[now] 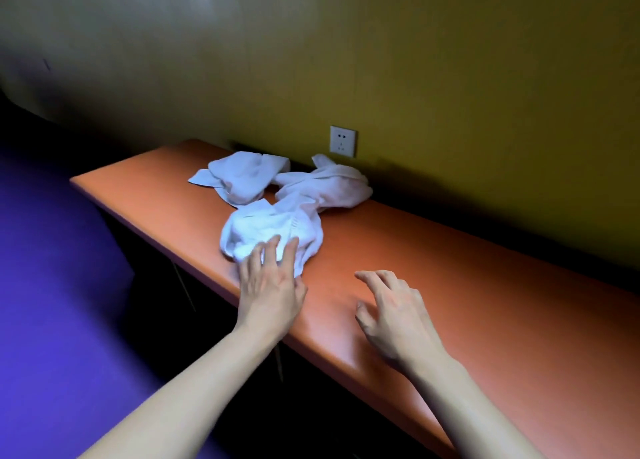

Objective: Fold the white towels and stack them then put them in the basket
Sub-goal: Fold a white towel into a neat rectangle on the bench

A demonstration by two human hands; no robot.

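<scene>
Clearly unfolded, three white towels lie crumpled on an orange tabletop around the middle of the frame. The nearest towel is a rumpled mound just below centre, with a ribbed band showing across its upper part. Behind it, toward the upper left, sits a second towel, loosely bunched with one flat corner poking out to the left. The third towel is twisted into a long heap to the right of that one, close against the olive-yellow wall, and its lower end touches the nearest towel.

No brand, label or writing can be read on any of the cloth.

The left hand is spread flat, fingers apart, with its fingertips resting on the front edge of the nearest towel. The right hand hangs over bare tabletop in the lower right, fingers loosely curled and parted, holding nothing.

A white wall socket sits on the wall just above the third towel.
</scene>
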